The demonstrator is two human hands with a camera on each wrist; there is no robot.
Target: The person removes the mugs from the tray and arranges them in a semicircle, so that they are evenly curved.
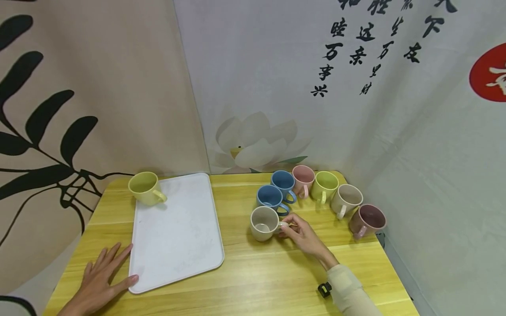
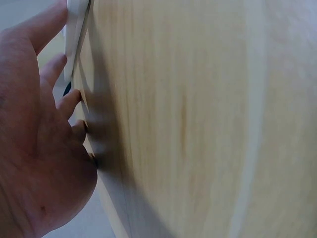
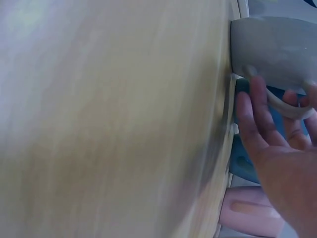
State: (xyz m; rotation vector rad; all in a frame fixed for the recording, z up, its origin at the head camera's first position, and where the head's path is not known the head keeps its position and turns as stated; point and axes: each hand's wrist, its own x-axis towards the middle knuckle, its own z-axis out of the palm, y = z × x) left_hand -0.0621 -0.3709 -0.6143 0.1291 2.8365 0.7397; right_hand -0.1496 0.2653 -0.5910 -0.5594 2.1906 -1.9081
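In the head view, my right hand pinches the handle of a light grey-beige mug, which stands upright on the wooden table. The right wrist view shows the fingers at that mug's looped handle. My left hand lies spread on the table, thumb and index fingertip touching the left edge of a white rectangular tray. A yellow mug stands at the tray's far left corner, its handle side over the tray. Just behind the gripped mug is a blue mug.
Behind and to the right, more mugs curve along the table's edge: a second blue mug, a pink mug, a yellow-green mug, a beige mug and a mauve mug. A printed curtain hangs behind the table.
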